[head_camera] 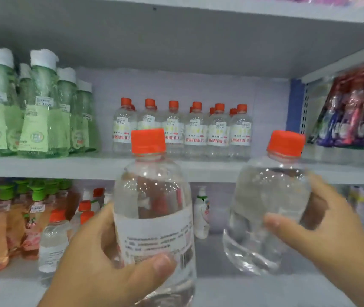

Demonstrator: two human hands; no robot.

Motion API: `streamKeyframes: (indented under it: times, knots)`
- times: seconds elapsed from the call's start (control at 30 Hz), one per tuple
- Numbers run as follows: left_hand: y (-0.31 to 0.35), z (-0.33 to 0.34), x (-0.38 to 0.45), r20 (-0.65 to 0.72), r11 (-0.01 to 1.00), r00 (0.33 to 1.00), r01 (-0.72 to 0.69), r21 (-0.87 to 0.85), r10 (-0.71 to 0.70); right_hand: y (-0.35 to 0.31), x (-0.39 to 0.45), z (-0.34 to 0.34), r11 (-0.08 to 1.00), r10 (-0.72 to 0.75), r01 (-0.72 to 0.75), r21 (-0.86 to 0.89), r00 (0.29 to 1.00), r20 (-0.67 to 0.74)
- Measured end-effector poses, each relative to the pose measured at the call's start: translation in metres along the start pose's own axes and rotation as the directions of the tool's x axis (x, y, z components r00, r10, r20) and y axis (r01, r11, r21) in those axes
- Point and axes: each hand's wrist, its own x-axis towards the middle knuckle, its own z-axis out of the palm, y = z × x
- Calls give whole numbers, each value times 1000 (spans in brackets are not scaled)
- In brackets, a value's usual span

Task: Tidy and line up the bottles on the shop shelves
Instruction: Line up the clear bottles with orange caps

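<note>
left hand (pixel 101 258) wrapped round clear orange-capped bottle (pixel 154 209), upright, label facing camera; right hand (pixel 322 220) gripping second clear bottle (pixel 269 209), tilted a bit; both held up in front of middle shelf (pixel 66 167); matching orange-cap row (pixel 183 129) at shelf back; green bottles (pixel 32 107) on left

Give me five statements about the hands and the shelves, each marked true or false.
1. The left hand holds a clear orange-capped bottle. True.
2. The right hand is empty. False: it holds a second clear bottle.
3. The green bottles have orange caps. False: white caps.
4. A row of orange-capped bottles stands at the back of the middle shelf. True.
5. The right-hand bottle tilts. True.
</note>
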Motion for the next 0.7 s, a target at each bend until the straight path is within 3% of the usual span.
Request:
streamKeyframes:
  times: [0.1, 0.23, 0.47, 0.7]
  knots:
    - [49, 22, 43, -20, 991, 991, -134, 31, 134, -24, 49, -45, 997, -52, 58, 50, 993, -109]
    - [79, 68, 107, 56, 971, 975, -221, 91, 216, -2, 120, -81, 995, 31, -46, -91, 988, -154]
    - [28, 136, 196, 29, 927, 1000, -16, 374, 6, 76, 185, -82, 924, 193, -237, -300, 966, -169]
    - [4, 156, 251, 138, 839, 962, 130, 529, -236, 101, 228, -79, 879, 286, -236, -414, 956, 63]
